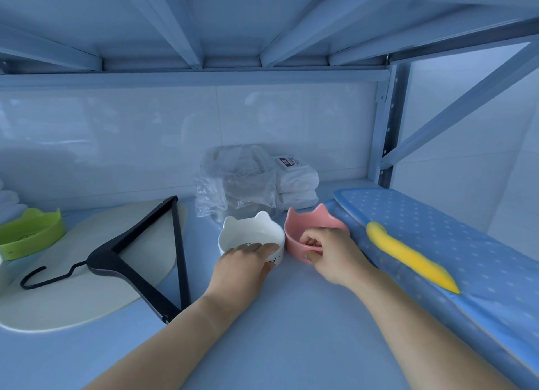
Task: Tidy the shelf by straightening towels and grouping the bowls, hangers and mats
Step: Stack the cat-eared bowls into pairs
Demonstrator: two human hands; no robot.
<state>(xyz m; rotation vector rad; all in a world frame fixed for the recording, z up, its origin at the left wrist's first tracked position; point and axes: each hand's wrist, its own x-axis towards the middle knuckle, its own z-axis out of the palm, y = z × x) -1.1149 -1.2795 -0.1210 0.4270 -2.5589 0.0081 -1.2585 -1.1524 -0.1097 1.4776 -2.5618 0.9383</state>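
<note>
While left hand (242,262) fingers pinch white bowl (248,232) rim, right hand (332,252) fingers curl over pink bowl (309,218) rim, thumb outside.

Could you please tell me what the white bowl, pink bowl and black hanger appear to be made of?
White bowl: probably glazed ceramic; thick wall, glossy sheen. Pink bowl: likely the same; smooth satin glaze, thick rim. Black hanger: flat matt arms, painted wood or plastic; its thin hook looks like metal wire.

Gloss glaze, ceramic-looking, on white bowl (251,234); pink bowl (309,223) right of it equally smooth. Behind it, crinkled clear plastic wrap (233,182); left, matt black hanger (105,258); right, dotted blue cloth mat (437,229).
</note>
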